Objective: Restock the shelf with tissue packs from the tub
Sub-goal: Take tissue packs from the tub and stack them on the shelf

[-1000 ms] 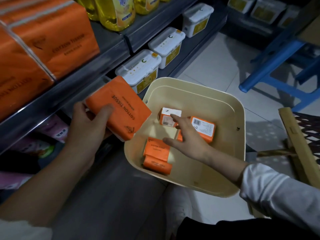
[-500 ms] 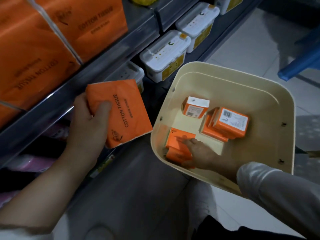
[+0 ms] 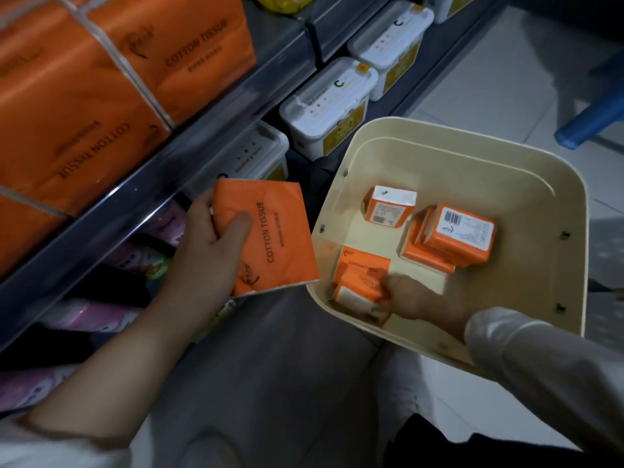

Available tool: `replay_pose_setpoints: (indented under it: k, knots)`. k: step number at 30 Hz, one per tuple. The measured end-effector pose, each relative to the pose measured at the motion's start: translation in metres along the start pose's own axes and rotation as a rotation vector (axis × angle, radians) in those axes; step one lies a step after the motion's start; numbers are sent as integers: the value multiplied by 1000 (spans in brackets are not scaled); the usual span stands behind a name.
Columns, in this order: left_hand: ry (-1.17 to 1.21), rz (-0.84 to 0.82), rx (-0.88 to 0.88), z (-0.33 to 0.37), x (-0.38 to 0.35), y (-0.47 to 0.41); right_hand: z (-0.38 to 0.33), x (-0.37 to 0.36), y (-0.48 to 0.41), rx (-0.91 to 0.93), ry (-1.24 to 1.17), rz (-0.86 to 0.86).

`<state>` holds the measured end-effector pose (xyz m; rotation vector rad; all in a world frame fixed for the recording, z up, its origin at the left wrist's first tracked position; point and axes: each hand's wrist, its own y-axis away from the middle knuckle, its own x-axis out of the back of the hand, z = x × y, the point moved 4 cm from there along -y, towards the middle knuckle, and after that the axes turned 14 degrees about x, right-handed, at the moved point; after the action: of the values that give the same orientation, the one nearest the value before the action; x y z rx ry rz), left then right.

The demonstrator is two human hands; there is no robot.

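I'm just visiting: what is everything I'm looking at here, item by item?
Cream plastic tub: one, cream, right of the grey metal shelf.
Small orange tissue packs: several, orange, inside tub.
Flat orange tissue pack: one, orange, in left hand.
Large orange tissue bundles: several, orange, upper level.
White lidded boxes: four, white with yellow labels, level below.
Pink packs: several, pink, below, far left.
Left hand: grips flat pack.
Right hand: in tub, fingers on a small pack.
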<state>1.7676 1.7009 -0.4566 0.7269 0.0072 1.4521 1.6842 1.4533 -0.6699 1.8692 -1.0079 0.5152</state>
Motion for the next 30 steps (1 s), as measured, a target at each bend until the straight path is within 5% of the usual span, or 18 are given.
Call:
replay_pose_setpoints:
  k: [7,14,18,22,27,30]
  knots:
    - [-96,41,-116,21,5,23,-8,66,36,-70,-647,315]
    - [-18,18,-179,33,22,61,-81,168,87,103,-850,599]
    - [173,-20,-38,29,37,77,-148,212,118,286,-740,738]
    - [395,-113,112,36,48,92,-212,233,145,476,-291,934]
    - [590,-231,110,43,61,111,-262,211,160,683,64,950]
    - [631,-229,145,44,75,118,-275,196,160,687,71,983]
